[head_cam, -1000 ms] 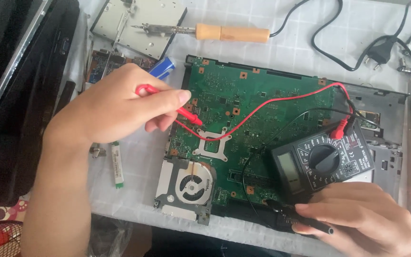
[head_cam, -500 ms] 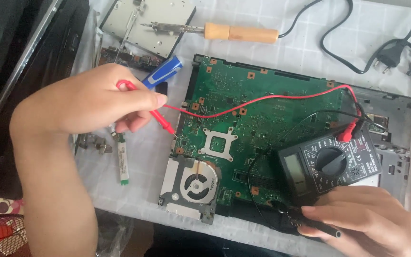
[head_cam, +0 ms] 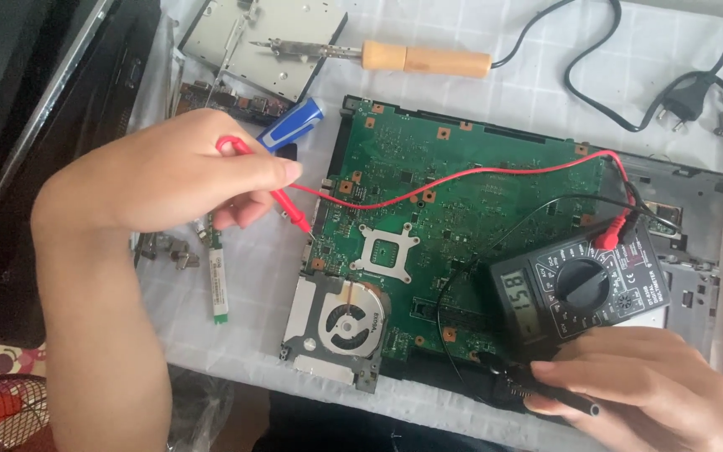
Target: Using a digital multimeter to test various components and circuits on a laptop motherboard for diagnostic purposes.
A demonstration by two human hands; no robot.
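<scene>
While the left hand [head_cam: 169, 172] is pinching a red probe [head_cam: 282, 201] at the green board's [head_cam: 462, 192] left edge, the right hand [head_cam: 638, 385] is pressing a black probe [head_cam: 558, 400] near its lower edge; the meter [head_cam: 579, 289] is showing a reading, probing apparently underway

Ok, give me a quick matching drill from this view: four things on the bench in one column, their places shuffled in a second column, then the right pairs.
Things:
1. red probe
2. black probe
3. multimeter
4. soldering iron

Places:
A. lying at the top of the bench, beyond the green board
B. held in the left hand, tip at the board's left edge
C. resting on the board's right part
D. under the right hand, at the board's near edge

Pairs: 1-B, 2-D, 3-C, 4-A
</scene>
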